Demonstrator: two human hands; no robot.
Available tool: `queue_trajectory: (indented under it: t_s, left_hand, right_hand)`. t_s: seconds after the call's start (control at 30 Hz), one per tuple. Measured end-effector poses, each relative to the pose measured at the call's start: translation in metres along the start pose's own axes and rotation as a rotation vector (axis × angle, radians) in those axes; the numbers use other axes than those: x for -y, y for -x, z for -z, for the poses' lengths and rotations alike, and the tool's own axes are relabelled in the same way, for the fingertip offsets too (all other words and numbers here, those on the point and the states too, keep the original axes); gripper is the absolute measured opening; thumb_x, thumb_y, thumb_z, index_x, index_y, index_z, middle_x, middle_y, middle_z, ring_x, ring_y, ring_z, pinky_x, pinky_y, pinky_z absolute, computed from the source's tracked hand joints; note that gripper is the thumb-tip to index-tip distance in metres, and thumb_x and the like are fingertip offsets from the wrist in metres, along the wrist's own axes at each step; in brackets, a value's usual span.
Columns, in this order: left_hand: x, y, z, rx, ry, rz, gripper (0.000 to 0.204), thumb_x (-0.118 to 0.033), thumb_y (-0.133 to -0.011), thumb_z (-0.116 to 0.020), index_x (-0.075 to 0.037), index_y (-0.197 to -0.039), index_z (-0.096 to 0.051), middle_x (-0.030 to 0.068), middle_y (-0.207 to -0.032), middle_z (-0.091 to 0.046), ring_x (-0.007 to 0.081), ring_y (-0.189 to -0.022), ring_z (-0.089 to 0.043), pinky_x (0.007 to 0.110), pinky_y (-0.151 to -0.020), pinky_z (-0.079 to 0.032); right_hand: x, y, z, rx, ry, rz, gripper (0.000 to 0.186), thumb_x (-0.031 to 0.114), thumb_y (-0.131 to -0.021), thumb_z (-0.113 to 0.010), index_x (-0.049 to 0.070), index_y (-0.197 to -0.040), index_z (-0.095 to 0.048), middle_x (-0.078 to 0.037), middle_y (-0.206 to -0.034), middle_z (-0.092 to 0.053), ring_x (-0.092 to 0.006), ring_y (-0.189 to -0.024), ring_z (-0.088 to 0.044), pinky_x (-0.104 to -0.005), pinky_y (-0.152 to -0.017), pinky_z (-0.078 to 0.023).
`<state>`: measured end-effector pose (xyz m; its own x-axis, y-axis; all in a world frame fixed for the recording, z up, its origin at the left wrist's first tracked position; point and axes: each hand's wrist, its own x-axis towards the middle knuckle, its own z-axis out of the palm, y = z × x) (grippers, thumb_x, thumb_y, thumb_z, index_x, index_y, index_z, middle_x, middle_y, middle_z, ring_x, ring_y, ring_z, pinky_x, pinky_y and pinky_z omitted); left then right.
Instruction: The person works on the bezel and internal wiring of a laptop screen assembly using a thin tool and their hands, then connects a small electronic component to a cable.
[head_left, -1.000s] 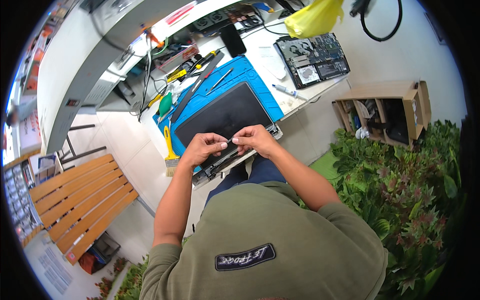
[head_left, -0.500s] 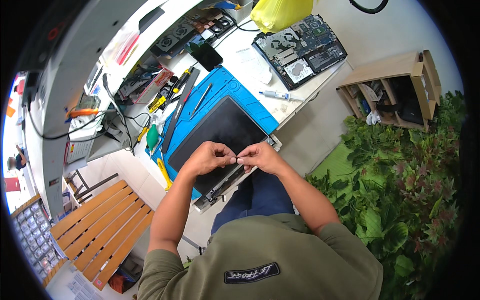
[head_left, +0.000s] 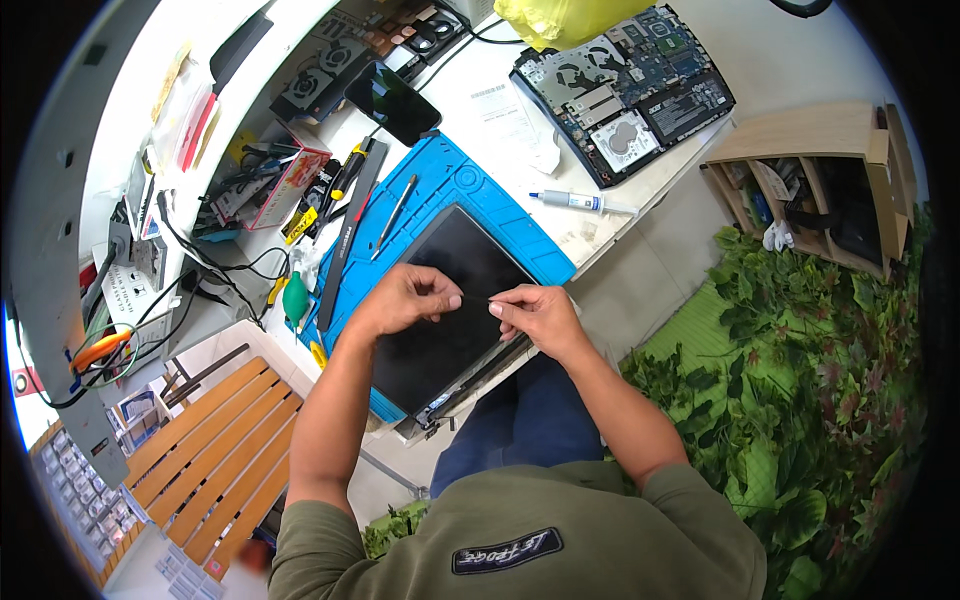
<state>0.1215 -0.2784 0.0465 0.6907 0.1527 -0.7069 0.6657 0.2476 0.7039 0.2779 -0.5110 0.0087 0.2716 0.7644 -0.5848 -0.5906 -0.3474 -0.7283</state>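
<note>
A dark laptop screen panel (head_left: 450, 345) lies tilted on a blue repair mat (head_left: 545, 240), its hinge edge toward me. Above the panel, my left hand (head_left: 412, 300) is closed in a pinch of thumb and forefinger. My right hand (head_left: 538, 318) pinches likewise, a small gap to its right. Whatever sits between the fingertips is too small to make out. Beyond the hands, a slim pen-like tool (head_left: 396, 215) rests on the mat. Left of it lies a long black strip (head_left: 350, 235), perhaps a bezel piece.
An opened laptop base (head_left: 625, 95) with bare boards lies at the far right, a capped syringe (head_left: 583, 202) nearer. Farther left are a black phone (head_left: 393, 103), a green air blower (head_left: 295, 298) and cluttered tools. A wooden slatted bench (head_left: 215, 450) stands left; artificial foliage (head_left: 820, 400) spreads right.
My hands have drawn apart, from fingertips meeting to a small gap, the left going left and the right slightly right. The view has shifted a little.
</note>
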Motion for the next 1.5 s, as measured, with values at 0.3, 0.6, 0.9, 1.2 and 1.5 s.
queue_trajectory:
  t_s: [0.3, 0.6, 0.9, 1.2, 1.5]
  left_hand:
    - [-0.031, -0.05, 0.032, -0.147, -0.104, -0.059, 0.019, -0.019, -0.094, -0.091, -0.002, -0.099, -0.083, 0.0009, -0.083, -0.077, 0.0103, -0.069, -0.067, 0.027, -0.063, -0.052]
    - [-0.055, -0.08, 0.055, -0.171, -0.269, -0.038, 0.019, -0.02, -0.095, -0.087, -0.003, -0.103, -0.084, 0.0027, -0.086, -0.078, 0.0119, -0.072, -0.071, 0.028, -0.067, -0.056]
    - [-0.067, -0.092, 0.05, -0.23, -0.39, -0.014, 0.02, -0.022, -0.088, -0.09, -0.003, -0.09, -0.084, 0.0044, -0.079, -0.078, 0.0133, -0.068, -0.074, 0.028, -0.062, -0.058]
    - [-0.074, -0.104, 0.05, -0.231, -0.457, -0.01, 0.019, -0.022, -0.084, -0.088, -0.003, -0.084, -0.081, 0.0061, -0.069, -0.075, 0.0141, -0.062, -0.074, 0.028, -0.058, -0.057]
    - [-0.083, -0.107, 0.047, -0.217, -0.487, 0.045, 0.016, -0.018, -0.084, -0.088, -0.004, -0.085, -0.08, 0.0054, -0.072, -0.076, 0.0148, -0.064, -0.076, 0.028, -0.059, -0.059]
  right_hand:
    - [0.012, -0.04, -0.019, -0.199, -0.106, 0.038, 0.028, 0.011, -0.1, -0.085, -0.01, -0.118, -0.08, -0.01, -0.087, -0.075, -0.0141, -0.07, -0.071, -0.0302, -0.06, -0.066]
    - [0.023, -0.07, -0.024, -0.241, -0.056, 0.056, 0.027, 0.015, -0.103, -0.081, -0.01, -0.114, -0.079, -0.01, -0.083, -0.073, -0.0156, -0.064, -0.071, -0.0314, -0.053, -0.063]
    - [0.027, -0.079, -0.025, -0.256, 0.076, 0.025, 0.026, 0.017, -0.107, -0.076, -0.009, -0.106, -0.076, -0.011, -0.082, -0.073, -0.0154, -0.058, -0.071, -0.0304, -0.046, -0.059]
    - [0.036, -0.076, -0.019, -0.198, 0.163, -0.073, 0.028, 0.02, -0.107, -0.077, -0.007, -0.103, -0.074, -0.01, -0.079, -0.071, -0.0155, -0.054, -0.068, -0.0308, -0.042, -0.056]
    - [0.046, -0.075, -0.018, -0.198, 0.285, -0.103, 0.031, 0.024, -0.106, -0.076, -0.007, -0.102, -0.075, -0.009, -0.077, -0.071, -0.0146, -0.053, -0.067, -0.0304, -0.043, -0.054]
